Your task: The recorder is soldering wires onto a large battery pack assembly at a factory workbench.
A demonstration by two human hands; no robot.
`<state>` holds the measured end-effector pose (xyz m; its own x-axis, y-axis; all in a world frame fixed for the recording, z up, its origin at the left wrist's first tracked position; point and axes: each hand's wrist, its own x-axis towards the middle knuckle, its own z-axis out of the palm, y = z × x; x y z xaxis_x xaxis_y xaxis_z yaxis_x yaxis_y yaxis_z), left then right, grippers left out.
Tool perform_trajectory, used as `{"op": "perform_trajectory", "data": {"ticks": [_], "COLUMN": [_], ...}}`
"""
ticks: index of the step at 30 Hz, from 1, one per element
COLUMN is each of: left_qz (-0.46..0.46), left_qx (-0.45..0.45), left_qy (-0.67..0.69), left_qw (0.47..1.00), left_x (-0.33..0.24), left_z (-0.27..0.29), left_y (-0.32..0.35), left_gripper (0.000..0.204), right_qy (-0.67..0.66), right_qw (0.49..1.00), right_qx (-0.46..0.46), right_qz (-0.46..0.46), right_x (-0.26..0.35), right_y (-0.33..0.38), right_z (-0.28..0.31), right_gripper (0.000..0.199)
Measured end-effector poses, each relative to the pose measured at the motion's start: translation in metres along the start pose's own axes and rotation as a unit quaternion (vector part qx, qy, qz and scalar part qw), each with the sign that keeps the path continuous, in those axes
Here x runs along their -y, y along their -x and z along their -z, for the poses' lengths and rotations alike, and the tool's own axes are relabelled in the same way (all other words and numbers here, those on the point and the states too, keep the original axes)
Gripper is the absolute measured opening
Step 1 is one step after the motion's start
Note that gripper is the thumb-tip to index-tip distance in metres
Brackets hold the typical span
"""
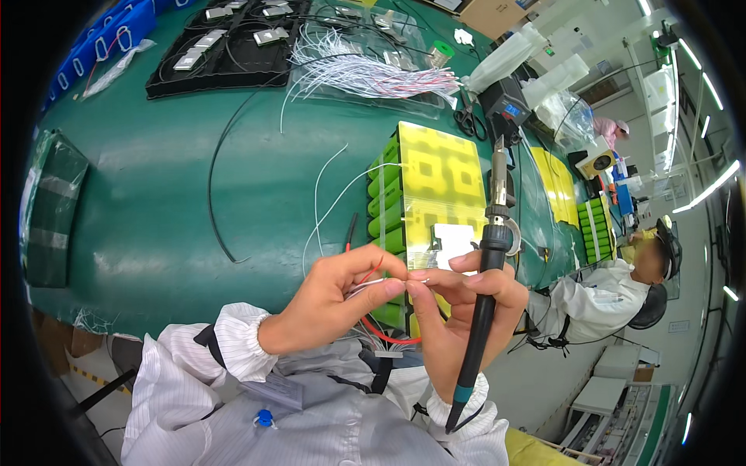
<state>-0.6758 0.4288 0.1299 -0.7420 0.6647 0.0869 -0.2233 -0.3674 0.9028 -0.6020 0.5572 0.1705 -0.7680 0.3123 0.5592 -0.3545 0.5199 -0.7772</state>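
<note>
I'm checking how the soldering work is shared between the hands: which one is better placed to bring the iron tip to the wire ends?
Likely the right hand: it already grips the soldering iron, tip pointing away over the battery pack. The left hand is busy pinching the thin wires.

We wear a white smock with fine pinstripes, and both of our hands, the left hand (342, 299) and the right hand (458, 311), are bare, with no gloves. The sleeve on our left arm ends in a gathered, elastic cuff (237, 342) with a dark band showing at its edge. A badge holder (272, 391) of clear plastic lies on the chest of the smock, with a small blue clip (265, 419) below it.
</note>
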Motion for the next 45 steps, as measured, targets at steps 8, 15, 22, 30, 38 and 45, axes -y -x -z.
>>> {"op": "perform_trajectory", "data": {"ticks": [8,15,22,30,38,45], "left_qz": [-0.065,-0.093,0.131,0.147,0.11,0.128], "left_qx": [0.034,0.038,-0.06,-0.025,-0.021,-0.031], "left_qy": [-0.128,-0.187,0.117,0.149,0.197,0.227], "left_qw": [0.989,0.977,0.983,0.978,0.974,0.965], "left_x": [0.005,0.004,0.026,0.04,0.062,0.061], "left_z": [0.008,0.002,0.022,0.036,0.036,0.031], "left_y": [-0.001,-0.002,-0.045,-0.058,-0.06,-0.054], "left_gripper": [0.007,0.008,0.016,0.015,0.015,0.018], "right_qy": [-0.06,0.117,0.071,0.09,0.178,0.202], "right_qw": [0.997,0.993,0.994,0.992,0.983,0.978], "right_qx": [0.008,-0.002,-0.084,-0.043,-0.041,0.032], "right_qz": [-0.054,0.018,-0.009,-0.077,-0.019,0.046], "right_x": [0.005,0.008,0.03,0.038,0.016,0.006], "right_y": [0.005,0.011,0.011,0.003,-0.01,-0.02], "right_z": [0.013,0.027,0.069,0.055,0.027,0.022], "right_gripper": [0.051,0.047,0.033,0.033,0.041,0.029]}}
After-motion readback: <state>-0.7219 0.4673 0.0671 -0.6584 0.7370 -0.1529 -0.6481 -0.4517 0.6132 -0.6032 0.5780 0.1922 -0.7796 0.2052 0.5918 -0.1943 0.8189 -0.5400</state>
